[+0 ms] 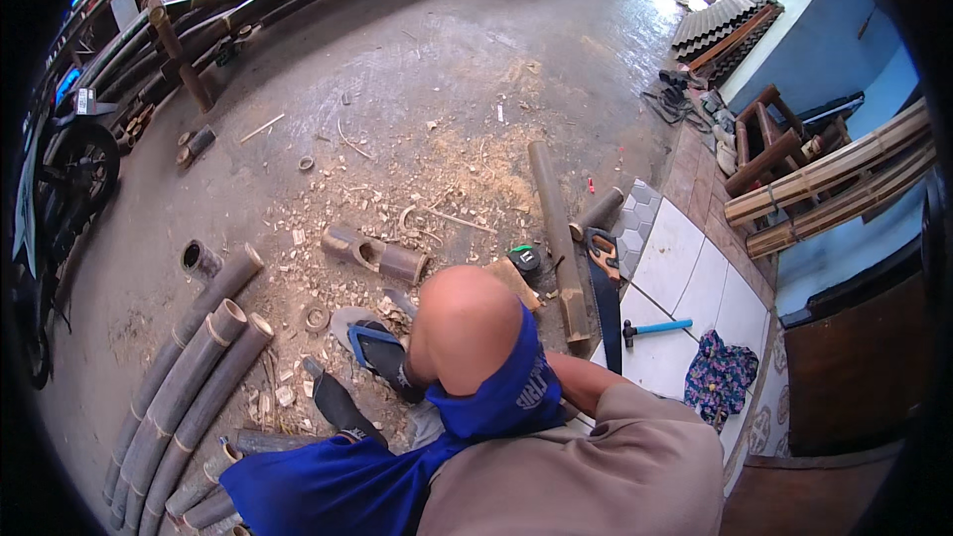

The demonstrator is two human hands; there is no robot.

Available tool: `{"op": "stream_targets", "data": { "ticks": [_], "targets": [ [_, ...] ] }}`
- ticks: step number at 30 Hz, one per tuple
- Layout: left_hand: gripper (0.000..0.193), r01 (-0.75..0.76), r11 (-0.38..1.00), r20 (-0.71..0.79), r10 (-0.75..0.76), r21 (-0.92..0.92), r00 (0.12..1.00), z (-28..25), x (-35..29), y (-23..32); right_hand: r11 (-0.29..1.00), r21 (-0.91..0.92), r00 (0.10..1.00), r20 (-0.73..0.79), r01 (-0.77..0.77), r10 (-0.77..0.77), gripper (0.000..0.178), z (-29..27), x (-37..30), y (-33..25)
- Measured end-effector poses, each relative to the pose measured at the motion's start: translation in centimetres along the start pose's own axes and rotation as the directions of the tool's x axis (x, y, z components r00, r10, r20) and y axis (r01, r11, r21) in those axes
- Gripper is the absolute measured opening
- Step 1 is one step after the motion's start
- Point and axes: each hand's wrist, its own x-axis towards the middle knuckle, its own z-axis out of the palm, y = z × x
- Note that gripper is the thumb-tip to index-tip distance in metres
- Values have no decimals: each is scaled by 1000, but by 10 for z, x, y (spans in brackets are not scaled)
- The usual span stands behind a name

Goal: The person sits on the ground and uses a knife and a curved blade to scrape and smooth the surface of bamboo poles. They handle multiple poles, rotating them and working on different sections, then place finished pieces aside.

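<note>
Neither of my hands shows. My right arm [581, 377] reaches down behind my raised knee, which hides the hand; my left arm is out of sight. Beyond the knee lies a short bamboo piece [405, 264] with an oval hole cut in its side. Part of a grey, blade-like piece [400, 300] shows between it and my knee. To the knee's right are a flat wooden board [512, 283] and a black and green tape measure [524, 258]. A long bamboo pole [556, 238] lies beside them, then a handsaw [605, 303] with an orange and black handle.
On the white tiles [685, 263] rest a blue-handled hammer [655, 327] and a floral cloth [720, 377]. Several bamboo poles [189, 387] lie at the left. Wood chips [437, 179] cover the floor. A motorbike [74, 179] stands far left; bundled slats [839, 169] lean at right.
</note>
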Motion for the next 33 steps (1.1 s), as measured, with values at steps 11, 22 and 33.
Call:
{"op": "stream_targets", "data": {
  "ticks": [11,22,33],
  "targets": [
    [51,260,966,187,-255,-4,949,61,-181,-132,989,-111,995,3,97,-97,92,-24,46,0],
    [46,303,943,289,-256,-134,923,120,-289,-111,964,-187,967,210,187,-147,110,-47,93,-22],
    [23,-40,976,-225,-10,-216,974,4,-127,-90,832,-322,887,63,452,-457,79,-52,155,12]
  ]
}}
